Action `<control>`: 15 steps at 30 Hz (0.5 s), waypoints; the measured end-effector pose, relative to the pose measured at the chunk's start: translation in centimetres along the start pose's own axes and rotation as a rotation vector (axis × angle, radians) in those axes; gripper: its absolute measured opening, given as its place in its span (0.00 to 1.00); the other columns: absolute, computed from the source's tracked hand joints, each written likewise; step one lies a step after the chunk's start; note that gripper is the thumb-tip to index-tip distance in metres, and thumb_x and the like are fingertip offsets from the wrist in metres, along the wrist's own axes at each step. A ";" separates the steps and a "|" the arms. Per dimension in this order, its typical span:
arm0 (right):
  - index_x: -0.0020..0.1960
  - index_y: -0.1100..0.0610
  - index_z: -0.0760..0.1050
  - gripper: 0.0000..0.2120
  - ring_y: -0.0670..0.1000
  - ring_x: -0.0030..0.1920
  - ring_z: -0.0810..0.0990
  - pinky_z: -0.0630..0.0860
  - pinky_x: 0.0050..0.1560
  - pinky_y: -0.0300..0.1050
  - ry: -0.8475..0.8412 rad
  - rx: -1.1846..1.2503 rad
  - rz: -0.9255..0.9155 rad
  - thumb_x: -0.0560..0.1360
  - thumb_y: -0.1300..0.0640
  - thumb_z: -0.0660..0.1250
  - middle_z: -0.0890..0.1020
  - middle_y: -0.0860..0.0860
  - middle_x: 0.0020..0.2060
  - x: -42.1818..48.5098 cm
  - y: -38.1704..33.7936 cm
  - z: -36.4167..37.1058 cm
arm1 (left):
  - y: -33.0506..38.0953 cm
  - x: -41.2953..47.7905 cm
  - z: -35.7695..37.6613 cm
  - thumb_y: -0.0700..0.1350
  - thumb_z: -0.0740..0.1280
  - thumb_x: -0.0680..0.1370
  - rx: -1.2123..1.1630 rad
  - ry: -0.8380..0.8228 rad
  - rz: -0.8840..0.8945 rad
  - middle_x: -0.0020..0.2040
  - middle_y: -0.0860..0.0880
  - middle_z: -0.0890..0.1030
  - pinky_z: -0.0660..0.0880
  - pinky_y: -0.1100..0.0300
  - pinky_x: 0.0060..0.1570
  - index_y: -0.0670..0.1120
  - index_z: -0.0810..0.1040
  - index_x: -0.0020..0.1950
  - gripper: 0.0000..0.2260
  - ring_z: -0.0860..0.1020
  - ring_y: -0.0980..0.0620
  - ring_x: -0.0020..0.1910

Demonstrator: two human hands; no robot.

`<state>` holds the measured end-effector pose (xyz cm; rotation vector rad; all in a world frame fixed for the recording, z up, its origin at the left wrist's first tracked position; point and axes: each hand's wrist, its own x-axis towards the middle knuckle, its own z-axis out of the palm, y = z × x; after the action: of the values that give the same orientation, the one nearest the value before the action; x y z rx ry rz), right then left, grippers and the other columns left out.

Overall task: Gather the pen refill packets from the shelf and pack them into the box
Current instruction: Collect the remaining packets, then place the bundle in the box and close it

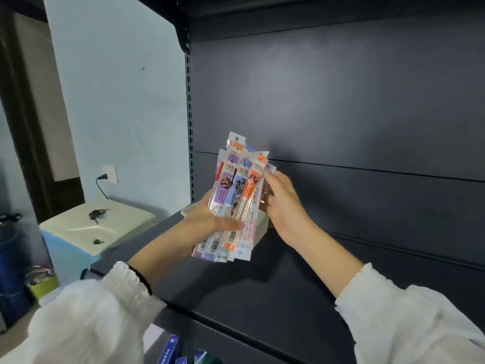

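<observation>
Mostly hidden box (263, 222) behind packets (234, 198); left grip (210, 219) holds them, right grip (284, 203) pinches edge.

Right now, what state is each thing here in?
Packets: fanned stack, held upright above the shelf.
Left hand: grips the stack's lower half.
Right hand: pinches the stack's right edge.
Box: on the shelf behind the packets, mostly hidden.
Plug: in the wall socket.
</observation>
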<state>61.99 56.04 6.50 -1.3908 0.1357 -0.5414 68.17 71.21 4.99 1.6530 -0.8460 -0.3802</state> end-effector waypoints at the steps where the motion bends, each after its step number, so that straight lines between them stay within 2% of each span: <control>1: 0.71 0.50 0.61 0.27 0.52 0.54 0.82 0.77 0.58 0.53 0.018 0.041 -0.019 0.76 0.46 0.65 0.81 0.54 0.55 0.9 0.1 0.4 | -0.1 1.0 -1.3 0.36 0.74 0.70 0.041 -0.051 0.023 0.50 0.50 0.83 0.81 0.58 0.43 0.54 0.70 0.60 0.24 0.84 0.54 0.47; 3: 0.75 0.42 0.47 0.38 0.50 0.54 0.83 0.78 0.56 0.52 0.053 0.096 -0.063 0.75 0.48 0.68 0.81 0.53 0.58 2.4 0.2 1.1 | -0.2 3.2 -4.0 0.34 0.74 0.70 0.113 -0.175 0.061 0.51 0.50 0.83 0.80 0.60 0.42 0.53 0.68 0.62 0.27 0.84 0.53 0.49; 5: 0.75 0.38 0.39 0.45 0.49 0.54 0.83 0.79 0.51 0.49 0.088 0.108 -0.127 0.73 0.49 0.70 0.81 0.52 0.59 3.6 0.3 1.7 | -0.3 5.4 -6.5 0.34 0.75 0.69 0.205 -0.266 0.088 0.55 0.47 0.81 0.81 0.58 0.45 0.52 0.65 0.66 0.32 0.83 0.53 0.51; 8: 0.74 0.36 0.39 0.51 0.48 0.55 0.83 0.78 0.58 0.54 0.123 0.098 -0.205 0.66 0.49 0.72 0.80 0.46 0.58 5.1 0.8 2.8 | 0.2 8.6 -9.4 0.37 0.76 0.67 0.386 -0.364 0.135 0.57 0.50 0.80 0.81 0.54 0.51 0.52 0.64 0.66 0.33 0.82 0.54 0.53; 10: 0.74 0.36 0.42 0.53 0.48 0.57 0.82 0.74 0.63 0.58 0.165 0.042 -0.227 0.62 0.46 0.75 0.79 0.45 0.59 5.9 1.5 3.2 | 0.7 10.6 -10.6 0.38 0.76 0.67 0.506 -0.433 0.193 0.57 0.53 0.79 0.80 0.54 0.52 0.53 0.65 0.65 0.32 0.81 0.55 0.54; 11: 0.74 0.35 0.44 0.52 0.48 0.58 0.81 0.73 0.65 0.58 0.187 -0.016 -0.223 0.61 0.44 0.75 0.78 0.46 0.62 6.2 1.8 3.3 | 0.8 11.5 -10.9 0.40 0.76 0.67 0.567 -0.464 0.226 0.56 0.54 0.79 0.80 0.54 0.52 0.53 0.65 0.64 0.31 0.81 0.56 0.53; 13: 0.73 0.38 0.51 0.45 0.48 0.58 0.81 0.73 0.64 0.56 0.268 -0.128 -0.208 0.64 0.39 0.72 0.79 0.48 0.62 6.4 2.3 3.2 | 0.7 13.1 -11.2 0.42 0.76 0.67 0.649 -0.516 0.283 0.55 0.56 0.80 0.80 0.55 0.50 0.54 0.66 0.61 0.29 0.81 0.57 0.52; 15: 0.72 0.47 0.60 0.33 0.48 0.53 0.83 0.78 0.57 0.52 0.399 -0.152 -0.175 0.72 0.37 0.64 0.82 0.51 0.57 6.6 2.6 2.5 | 0.0 14.4 -11.0 0.43 0.77 0.67 0.689 -0.565 0.319 0.55 0.57 0.80 0.81 0.57 0.48 0.55 0.66 0.60 0.28 0.81 0.58 0.51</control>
<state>69.45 55.63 5.96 -1.4358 0.3856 -0.9693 85.19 68.87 10.69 2.0119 -1.7903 -0.3548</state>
